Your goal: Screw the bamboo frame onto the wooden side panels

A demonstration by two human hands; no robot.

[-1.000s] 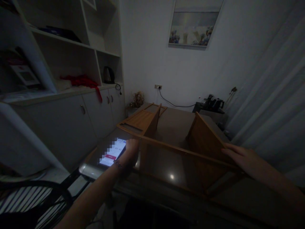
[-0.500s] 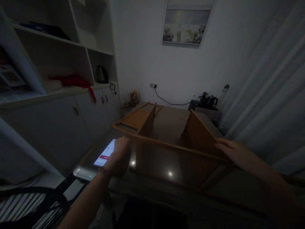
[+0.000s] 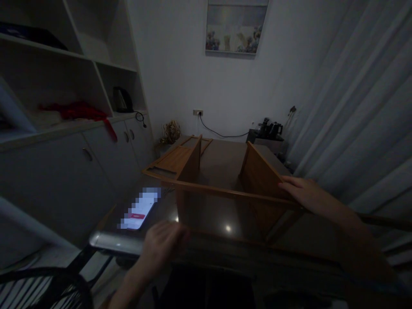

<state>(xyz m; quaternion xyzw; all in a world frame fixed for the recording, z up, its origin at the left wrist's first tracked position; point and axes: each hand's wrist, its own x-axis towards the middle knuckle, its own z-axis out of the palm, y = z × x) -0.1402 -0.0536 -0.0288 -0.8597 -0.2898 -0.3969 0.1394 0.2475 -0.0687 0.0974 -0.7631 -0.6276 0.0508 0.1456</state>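
Observation:
A wooden frame with upright panels (image 3: 225,191) lies on a dark glossy table (image 3: 222,161). My right hand (image 3: 302,193) rests on the frame's right end, fingers laid over the top rail beside the right panel (image 3: 260,176). My left hand (image 3: 162,244) hovers blurred near the table's front edge, below a lit phone (image 3: 140,210) that lies on the table; its fingers are smeared and it seems to hold nothing.
White cabinets and shelves (image 3: 74,141) line the left wall, with a red cloth (image 3: 80,111) and a kettle (image 3: 120,99). Curtains (image 3: 354,107) hang at the right. A dark chair back (image 3: 41,287) sits at lower left. A cable runs from a wall socket (image 3: 197,113).
My left hand has left the phone's screen and drawn back toward me, down to the table's front edge. My right hand stays on the frame. The view has swung a little left.

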